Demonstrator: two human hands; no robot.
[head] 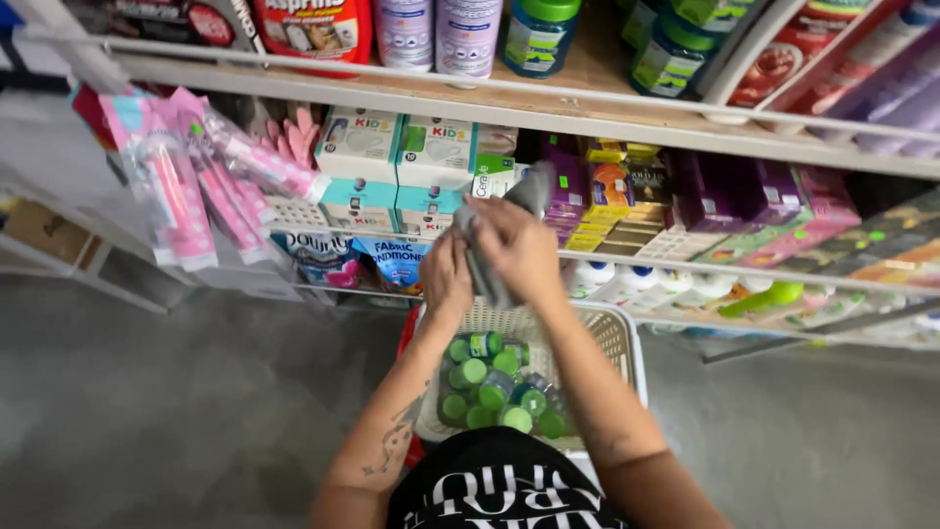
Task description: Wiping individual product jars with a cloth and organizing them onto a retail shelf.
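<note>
Above white basket (627, 338) w/ green-capped bottles (494, 387), grey cloth (514, 211) held betw. both hands, left hand (446, 274) fingers clenched on it, right hand (519, 250) fingers grasping it, shelf (587, 113) of boxes behind.

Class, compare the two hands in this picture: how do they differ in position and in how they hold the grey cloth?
1. The right hand sits higher, over the top of the grey cloth; the left hand sits lower, beside it.
2. The right hand shows its back to the camera; the left hand shows its thumb side.

Both grip the same cloth above the white basket of green-capped bottles.
</note>
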